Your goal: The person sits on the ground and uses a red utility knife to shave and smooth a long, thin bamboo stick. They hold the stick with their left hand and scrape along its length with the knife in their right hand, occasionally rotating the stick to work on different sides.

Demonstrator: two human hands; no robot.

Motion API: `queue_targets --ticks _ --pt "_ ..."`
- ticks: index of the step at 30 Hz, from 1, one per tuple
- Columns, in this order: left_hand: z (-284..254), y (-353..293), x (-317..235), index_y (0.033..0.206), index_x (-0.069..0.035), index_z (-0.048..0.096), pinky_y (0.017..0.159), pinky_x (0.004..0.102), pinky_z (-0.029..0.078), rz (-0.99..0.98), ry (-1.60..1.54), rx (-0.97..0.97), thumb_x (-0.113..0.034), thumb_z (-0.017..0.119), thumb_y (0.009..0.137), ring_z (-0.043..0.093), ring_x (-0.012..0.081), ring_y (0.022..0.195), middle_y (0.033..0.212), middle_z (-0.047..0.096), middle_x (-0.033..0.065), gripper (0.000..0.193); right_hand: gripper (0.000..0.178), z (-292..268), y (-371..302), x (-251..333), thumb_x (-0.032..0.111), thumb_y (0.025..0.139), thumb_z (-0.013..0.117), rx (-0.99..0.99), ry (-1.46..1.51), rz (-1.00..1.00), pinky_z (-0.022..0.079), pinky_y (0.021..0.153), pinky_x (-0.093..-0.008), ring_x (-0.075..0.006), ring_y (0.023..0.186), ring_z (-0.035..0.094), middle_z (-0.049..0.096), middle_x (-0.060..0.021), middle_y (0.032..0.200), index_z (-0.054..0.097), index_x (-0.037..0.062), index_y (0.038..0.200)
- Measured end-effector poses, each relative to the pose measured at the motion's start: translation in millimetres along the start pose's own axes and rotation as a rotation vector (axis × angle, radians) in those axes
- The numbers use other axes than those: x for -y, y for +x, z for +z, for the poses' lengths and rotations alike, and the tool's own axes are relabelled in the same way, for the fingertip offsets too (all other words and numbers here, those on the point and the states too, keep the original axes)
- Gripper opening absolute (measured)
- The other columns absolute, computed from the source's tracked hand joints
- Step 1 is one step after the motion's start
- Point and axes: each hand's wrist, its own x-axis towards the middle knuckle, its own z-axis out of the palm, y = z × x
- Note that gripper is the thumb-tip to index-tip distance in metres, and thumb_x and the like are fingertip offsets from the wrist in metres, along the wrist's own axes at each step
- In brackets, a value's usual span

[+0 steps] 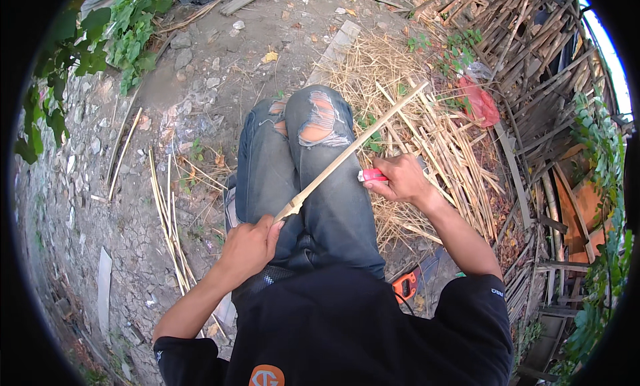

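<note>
My left hand (252,247) is closed round the near end of a long pale bamboo strip (353,148). The strip slants up and to the right across my thighs, its far end over the straw. Close to my hand it has a notched, wider part. In my right hand (402,178) is a red utility knife (373,175), held over the outer side of my right thigh. Its front end points left toward the strip but is apart from it. My fingers hide the rest of its handle.
To my right lies a pile of split bamboo sticks (460,163) among straw shavings (380,59). A saw with an orange handle (405,286) lies by my right hip. Several thin strips (170,219) lie to my left. Stacked wood (527,59) and a red plastic bag (478,103) are at the far right.
</note>
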Motion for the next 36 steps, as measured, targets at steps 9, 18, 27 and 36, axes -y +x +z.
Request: queue_targets --ticks 9,18,27,36 --pt "14.0 35.2 -26.2 0.096 -0.004 0.062 0.058 0.0576 0.052 0.024 0.013 -0.009 -0.031 0.057 0.107 0.066 0.0461 0.058 0.06 0.063 0.0221 0.03 0.052 -0.5 4.0 59.7 0.05 0.1 0.065 0.009 0.111 0.336 0.05 0.059 -0.0535 -0.0448 0.058 0.063 0.061 -0.0217 0.059 0.069 0.0023 0.08" --pt "9.0 21.2 -13.1 0.095 -0.004 0.063 0.053 0.0536 0.054 0.047 0.169 -0.027 -0.032 0.058 0.106 0.068 0.0418 0.055 0.057 0.064 0.019 0.031 0.071 -19.4 6.7 -34.3 0.057 0.109 0.048 -0.295 0.242 0.837 0.041 0.051 -0.0456 -0.0272 0.046 0.052 0.052 -0.0147 0.05 0.07 -0.0038 0.08" --pt "6.6 21.0 -15.7 0.096 -0.004 0.062 0.052 0.0528 0.054 0.053 0.189 -0.02 -0.031 0.061 0.105 0.067 0.0416 0.053 0.057 0.064 0.0182 0.029 0.059 -2.8 3.2 70.6 0.054 0.103 0.06 0.091 0.084 0.516 0.055 0.06 -0.0537 -0.0444 0.061 0.069 0.065 -0.0224 0.06 0.072 0.0002 0.081" --pt "6.8 22.1 -12.8 0.094 -0.003 0.061 0.052 0.0534 0.054 0.066 0.174 -0.031 -0.029 0.06 0.106 0.067 0.0421 0.054 0.057 0.064 0.0195 0.029 0.058 8.6 6.2 60.4 0.056 0.1 0.065 -0.046 0.067 0.465 0.054 0.057 -0.0531 -0.0441 0.058 0.068 0.064 -0.0217 0.057 0.072 0.001 0.08"
